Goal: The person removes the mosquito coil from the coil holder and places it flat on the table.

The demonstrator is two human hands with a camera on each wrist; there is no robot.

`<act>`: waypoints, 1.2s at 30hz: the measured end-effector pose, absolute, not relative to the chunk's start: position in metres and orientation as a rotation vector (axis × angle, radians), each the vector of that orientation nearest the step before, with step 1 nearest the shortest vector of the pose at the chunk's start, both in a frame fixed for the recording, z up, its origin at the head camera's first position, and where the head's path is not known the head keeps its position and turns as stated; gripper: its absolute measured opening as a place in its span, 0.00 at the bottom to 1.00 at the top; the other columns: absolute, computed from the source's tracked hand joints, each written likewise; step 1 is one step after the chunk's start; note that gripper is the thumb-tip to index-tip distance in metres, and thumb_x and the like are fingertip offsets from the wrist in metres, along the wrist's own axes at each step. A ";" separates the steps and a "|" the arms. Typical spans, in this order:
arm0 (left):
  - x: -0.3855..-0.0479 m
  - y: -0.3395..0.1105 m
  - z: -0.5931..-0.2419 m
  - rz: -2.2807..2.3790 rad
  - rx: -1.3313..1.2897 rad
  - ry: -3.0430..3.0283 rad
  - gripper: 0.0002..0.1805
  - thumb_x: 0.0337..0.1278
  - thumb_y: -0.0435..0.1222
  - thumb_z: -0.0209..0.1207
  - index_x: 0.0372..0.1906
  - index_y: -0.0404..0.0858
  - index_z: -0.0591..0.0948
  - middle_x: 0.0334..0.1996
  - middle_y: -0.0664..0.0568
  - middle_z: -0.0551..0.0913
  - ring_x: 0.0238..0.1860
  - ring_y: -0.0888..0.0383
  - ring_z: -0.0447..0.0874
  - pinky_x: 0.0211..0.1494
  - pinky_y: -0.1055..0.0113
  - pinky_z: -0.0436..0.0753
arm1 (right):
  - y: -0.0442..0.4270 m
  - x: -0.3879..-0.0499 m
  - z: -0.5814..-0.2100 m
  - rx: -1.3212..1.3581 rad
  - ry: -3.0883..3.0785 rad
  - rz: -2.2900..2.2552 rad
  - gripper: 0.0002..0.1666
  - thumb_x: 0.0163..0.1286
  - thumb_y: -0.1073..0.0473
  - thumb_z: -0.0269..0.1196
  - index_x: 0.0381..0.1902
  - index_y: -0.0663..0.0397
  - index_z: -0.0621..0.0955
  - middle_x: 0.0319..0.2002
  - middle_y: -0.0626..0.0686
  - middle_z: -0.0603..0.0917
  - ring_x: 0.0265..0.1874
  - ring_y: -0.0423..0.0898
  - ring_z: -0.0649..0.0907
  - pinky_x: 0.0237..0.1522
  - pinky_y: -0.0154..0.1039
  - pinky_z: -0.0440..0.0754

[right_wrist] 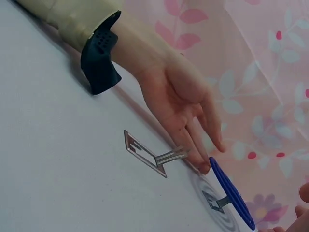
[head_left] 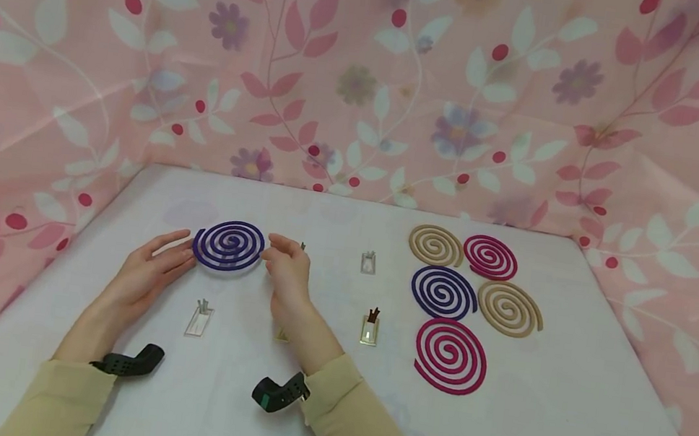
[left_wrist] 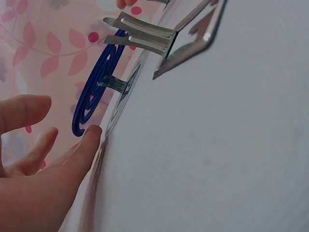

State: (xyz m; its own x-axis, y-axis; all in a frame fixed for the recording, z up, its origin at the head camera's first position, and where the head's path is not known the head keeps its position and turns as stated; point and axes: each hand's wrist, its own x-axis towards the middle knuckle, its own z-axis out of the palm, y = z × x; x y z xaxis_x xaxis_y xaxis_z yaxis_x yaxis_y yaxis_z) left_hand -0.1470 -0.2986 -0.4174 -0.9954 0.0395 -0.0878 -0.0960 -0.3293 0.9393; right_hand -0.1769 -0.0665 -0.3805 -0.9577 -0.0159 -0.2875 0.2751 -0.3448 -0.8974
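Note:
A dark blue mosquito coil [head_left: 229,241] sits raised on a small metal stand [left_wrist: 116,84], a little above the white table. My left hand [head_left: 146,273] is at its left edge, fingers extended and spread; whether a fingertip touches the rim, I cannot tell. On the other side, my right hand [head_left: 290,276] has loosely bent fingers close to the coil's right edge, with nothing seen between them. Nearer to me, a silver stand [head_left: 199,319] with upright prongs stands by itself. A gold stand [head_left: 283,335] is partly hidden behind my right wrist.
On the right lie several flat coils: a tan coil [head_left: 434,245], a pink coil [head_left: 490,257], a blue coil [head_left: 443,293], another tan coil [head_left: 510,309] and a nearer pink coil [head_left: 450,355]. Mid-table are a silver stand [head_left: 368,262] and a gold stand [head_left: 370,328]. Floral cloth [head_left: 365,89] hangs behind.

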 end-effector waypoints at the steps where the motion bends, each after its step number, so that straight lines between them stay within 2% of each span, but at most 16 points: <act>1: -0.148 -0.298 -0.418 2.501 -0.067 1.763 0.31 0.69 0.26 0.55 0.73 0.35 0.60 0.55 0.57 0.81 0.55 0.67 0.82 0.61 0.71 0.79 | -0.067 -0.176 -0.382 0.342 1.706 -2.397 0.25 0.54 0.73 0.58 0.52 0.60 0.83 0.56 0.57 0.79 0.54 0.49 0.77 0.61 0.45 0.75; 4: -0.149 -0.295 -0.421 2.513 -0.053 1.749 0.30 0.69 0.25 0.55 0.73 0.35 0.61 0.55 0.58 0.81 0.56 0.67 0.82 0.61 0.72 0.79 | -0.069 -0.177 -0.389 0.343 1.755 -2.348 0.25 0.57 0.73 0.58 0.54 0.61 0.82 0.58 0.56 0.78 0.56 0.50 0.76 0.62 0.45 0.73; 9: -0.151 -0.291 -0.424 2.508 -0.050 1.749 0.36 0.68 0.25 0.55 0.76 0.32 0.55 0.57 0.58 0.79 0.56 0.69 0.80 0.61 0.74 0.79 | -0.073 -0.177 -0.397 0.331 1.683 -2.347 0.26 0.58 0.76 0.56 0.57 0.65 0.80 0.59 0.58 0.77 0.52 0.48 0.77 0.58 0.42 0.77; 15: -0.150 -0.290 -0.423 2.522 -0.069 1.722 0.38 0.69 0.26 0.55 0.78 0.33 0.51 0.65 0.52 0.72 0.59 0.70 0.79 0.61 0.74 0.78 | -0.074 -0.177 -0.398 0.321 1.585 -2.373 0.29 0.59 0.78 0.53 0.59 0.65 0.79 0.60 0.58 0.78 0.50 0.47 0.78 0.57 0.43 0.79; 23: -0.150 -0.291 -0.425 2.582 -0.003 1.654 0.34 0.69 0.23 0.53 0.76 0.32 0.57 0.59 0.56 0.79 0.59 0.67 0.79 0.62 0.71 0.78 | -0.071 -0.179 -0.396 0.307 1.528 -2.348 0.25 0.64 0.74 0.55 0.60 0.63 0.79 0.58 0.59 0.79 0.47 0.48 0.79 0.56 0.41 0.80; 29: -0.149 -0.292 -0.426 2.602 0.020 1.622 0.30 0.69 0.22 0.51 0.74 0.33 0.63 0.59 0.56 0.80 0.59 0.66 0.80 0.62 0.69 0.79 | -0.069 -0.180 -0.396 0.292 1.493 -2.364 0.23 0.66 0.73 0.56 0.58 0.65 0.79 0.56 0.60 0.80 0.45 0.46 0.79 0.56 0.41 0.80; 32: -0.149 -0.292 -0.425 2.598 0.003 1.625 0.31 0.69 0.22 0.52 0.74 0.33 0.62 0.59 0.56 0.79 0.58 0.66 0.81 0.62 0.69 0.79 | -0.068 -0.182 -0.396 0.286 1.477 -2.370 0.22 0.66 0.73 0.56 0.58 0.66 0.79 0.56 0.60 0.80 0.44 0.46 0.79 0.58 0.43 0.79; 36: -0.149 -0.291 -0.423 2.556 -0.039 1.673 0.35 0.69 0.25 0.54 0.77 0.32 0.56 0.63 0.53 0.75 0.57 0.67 0.81 0.62 0.69 0.78 | -0.066 -0.183 -0.394 0.276 1.463 -2.378 0.23 0.65 0.74 0.55 0.58 0.67 0.79 0.56 0.60 0.80 0.46 0.47 0.79 0.62 0.46 0.78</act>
State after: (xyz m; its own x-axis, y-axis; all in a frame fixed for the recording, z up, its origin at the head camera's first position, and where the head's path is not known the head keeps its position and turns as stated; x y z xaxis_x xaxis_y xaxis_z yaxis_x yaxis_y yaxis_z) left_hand -0.1486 -0.2909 -0.4235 -0.9960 0.0584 -0.0683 -0.0860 -0.3979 0.9134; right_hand -0.1831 -0.0664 -0.3944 -0.9253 -0.1800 -0.3339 0.3792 -0.4156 -0.8268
